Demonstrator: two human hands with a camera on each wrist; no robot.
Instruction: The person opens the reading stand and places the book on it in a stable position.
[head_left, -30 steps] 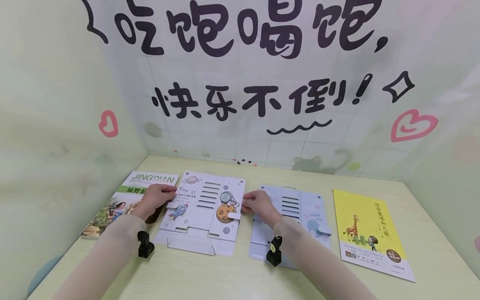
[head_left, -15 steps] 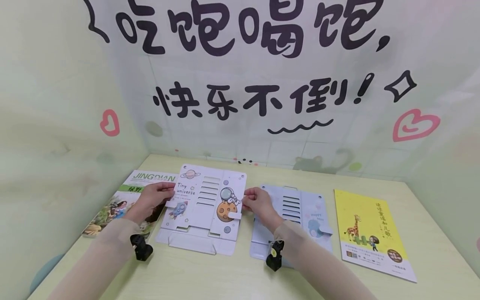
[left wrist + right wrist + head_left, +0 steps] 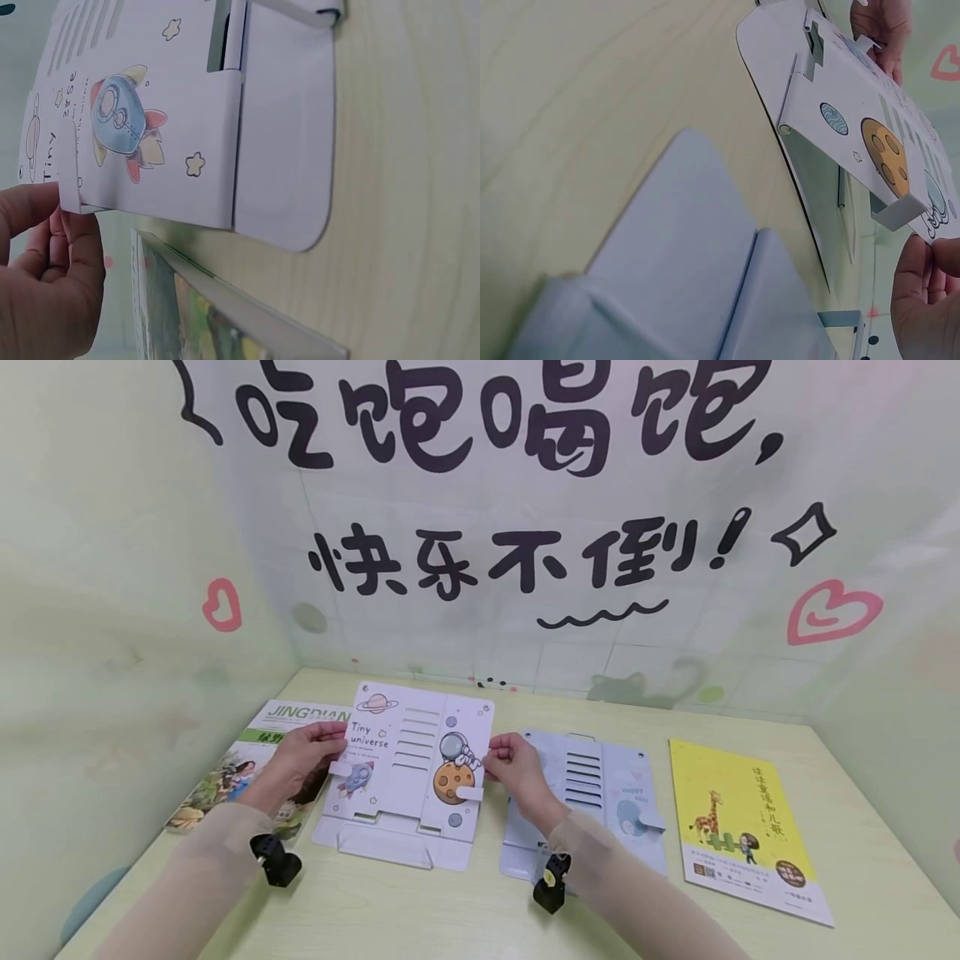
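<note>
Your left grip [image 3: 306,752] and right grip [image 3: 522,771] pinch the 2 sides of the "Tiny universe" book stand [image 3: 411,783], its panel tilted partly up on the desk [image 3: 465,910], leaving the blue book stand [image 3: 621,779] apparently unraised.

Left of centre in the head view, your white book stand [image 3: 408,777] has a smooth, satin face; metal or plastic, you cannot tell. Right of centre, the pale blue stand [image 3: 619,777] looks equally smooth. Your tabletop [image 3: 375,910], along the bottom, shows pale wood grain with a light sheen. The yellow book [image 3: 738,810] at lower right is smooth paper, the backdrop [image 3: 465,647] above a faintly glossy sheet, your sleeves [image 3: 630,877] matt cloth.
</note>
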